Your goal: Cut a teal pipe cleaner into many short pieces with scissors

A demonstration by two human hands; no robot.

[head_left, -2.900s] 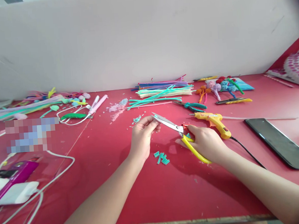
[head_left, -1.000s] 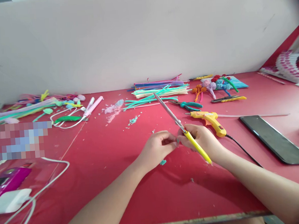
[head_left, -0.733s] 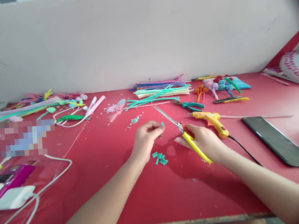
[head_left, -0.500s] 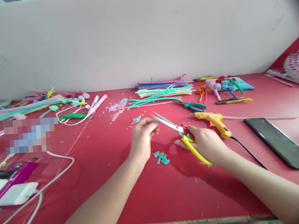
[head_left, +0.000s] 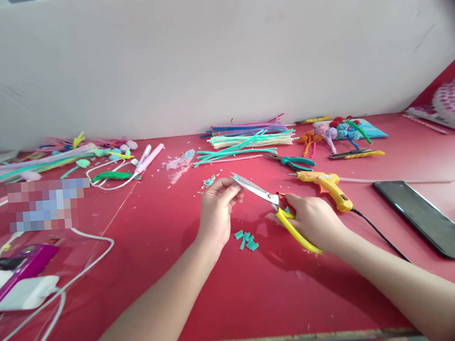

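My right hand [head_left: 318, 218] is wrapped round the yellow handles of a pair of scissors [head_left: 256, 191], whose blades point left and slightly away from me. My left hand [head_left: 218, 207] is closed in a pinch at the blade tips. A small teal piece of pipe cleaner [head_left: 236, 177] shows at its fingertips, partly hidden by the blades. Below the hands, several short teal pieces [head_left: 248, 240] lie in a loose pile on the red table [head_left: 236, 299]. Fine teal clippings [head_left: 208, 181] are scattered just beyond my left hand.
Bundles of pipe cleaners [head_left: 249, 140] lie at the back. Teal-handled pliers [head_left: 297, 162], a yellow glue gun [head_left: 327, 184] and a phone [head_left: 429, 218] are on the right. A pink hair straightener [head_left: 149, 160], white cables [head_left: 96, 241] and a purple device [head_left: 24, 273] are on the left.
The scissor blades have come together at the left fingertips, where they stood apart before. Both hands have otherwise hardly moved.
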